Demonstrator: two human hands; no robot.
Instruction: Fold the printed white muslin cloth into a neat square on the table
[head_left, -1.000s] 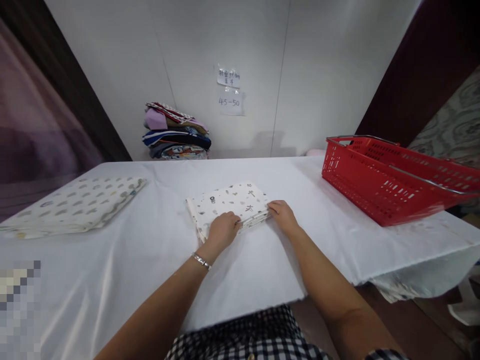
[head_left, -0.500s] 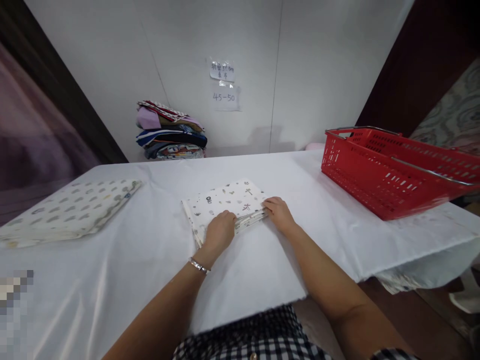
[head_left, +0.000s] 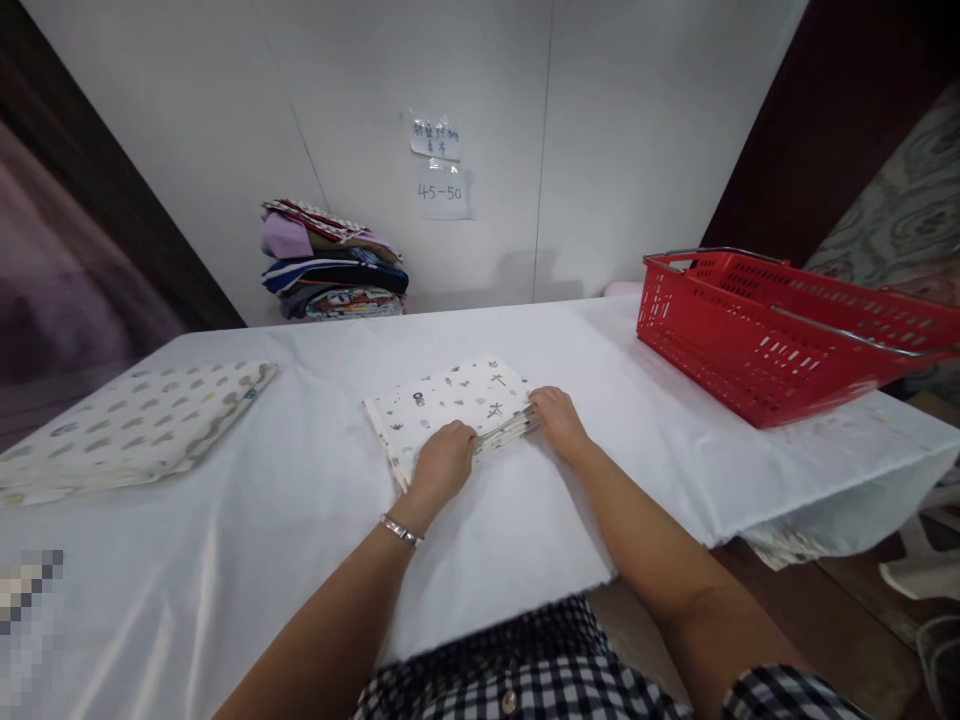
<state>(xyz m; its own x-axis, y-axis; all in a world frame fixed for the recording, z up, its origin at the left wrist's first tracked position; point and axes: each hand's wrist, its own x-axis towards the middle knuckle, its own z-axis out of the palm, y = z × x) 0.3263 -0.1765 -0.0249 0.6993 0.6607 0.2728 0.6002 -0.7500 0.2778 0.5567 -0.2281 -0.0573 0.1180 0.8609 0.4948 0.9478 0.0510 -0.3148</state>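
Note:
A folded white cloth (head_left: pixel 457 395) with small printed motifs lies in front of me on the white-covered table (head_left: pixel 517 545). My left hand (head_left: pixel 446 458) grips its near edge toward the left, fingers closed over the layers. At the near right corner, my right hand (head_left: pixel 556 418) pinches the same edge between thumb and fingers. Several stacked layers show along the edge between the two hands. The undersides of the fingertips are hidden.
Another folded cloth (head_left: pixel 135 420) with grey prints lies at the left. A red plastic basket (head_left: pixel 780 350) with metal handles stands at the right. Folded fabrics (head_left: pixel 334 265) are piled against the back wall, left of two handwritten paper signs (head_left: pixel 442 190).
The camera view has shifted slightly. Both hands stay on the cloth's near edge, the layers between them looking slightly more lifted; the cloth itself has hardly moved.

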